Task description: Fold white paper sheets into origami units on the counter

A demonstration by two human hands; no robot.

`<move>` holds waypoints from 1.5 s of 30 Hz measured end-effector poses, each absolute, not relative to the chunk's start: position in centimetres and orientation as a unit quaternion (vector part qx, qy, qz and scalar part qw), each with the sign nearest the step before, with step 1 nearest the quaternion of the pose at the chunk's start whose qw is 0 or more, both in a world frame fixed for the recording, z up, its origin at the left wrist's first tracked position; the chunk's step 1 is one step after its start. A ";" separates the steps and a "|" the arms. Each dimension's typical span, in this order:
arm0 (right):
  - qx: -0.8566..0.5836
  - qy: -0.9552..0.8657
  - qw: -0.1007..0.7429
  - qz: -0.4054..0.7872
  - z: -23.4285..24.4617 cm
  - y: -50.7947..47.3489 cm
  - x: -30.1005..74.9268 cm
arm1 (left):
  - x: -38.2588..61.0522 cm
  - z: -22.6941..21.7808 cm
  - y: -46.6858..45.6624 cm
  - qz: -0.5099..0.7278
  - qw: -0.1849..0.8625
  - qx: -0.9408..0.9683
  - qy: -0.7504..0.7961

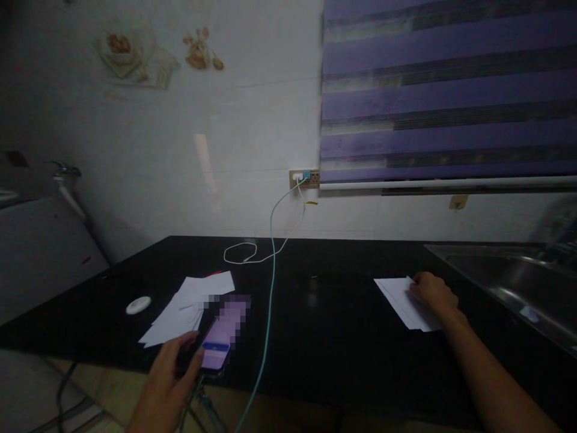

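At the front left of the counter, my left hand is closed at the lower left edge of a phone, with the thumb against its side. The phone's screen is lit and partly pixelated. Just beyond that hand lie several overlapping white sheets of paper. Over on the right, my right hand is closed on the edge of a few more white papers resting on the counter. Its fingertips are partly hidden.
A black countertop runs under everything, with a steel sink at right. A round white object lies at left. A teal cable crosses the counter from the wall socket; a white cable curls behind.
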State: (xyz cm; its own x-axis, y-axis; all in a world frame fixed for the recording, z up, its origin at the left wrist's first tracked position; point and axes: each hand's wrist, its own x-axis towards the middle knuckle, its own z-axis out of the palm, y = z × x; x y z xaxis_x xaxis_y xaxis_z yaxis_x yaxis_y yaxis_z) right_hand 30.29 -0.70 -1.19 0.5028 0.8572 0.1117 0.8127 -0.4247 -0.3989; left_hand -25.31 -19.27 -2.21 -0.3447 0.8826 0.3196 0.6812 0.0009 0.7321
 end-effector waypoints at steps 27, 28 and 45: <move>-0.843 -0.499 0.193 0.048 0.5 -1.6 29.0 | 6.4 0.0 -8.8 0.419 0.421 0.635 0.495; -0.843 -0.498 0.198 0.042 0.7 -1.7 28.9 | 6.6 -0.3 -7.1 0.433 0.421 0.625 0.494; -0.642 -0.555 0.528 0.042 0.5 -0.7 22.5 | 0.8 -1.3 1.6 0.288 0.582 0.688 0.323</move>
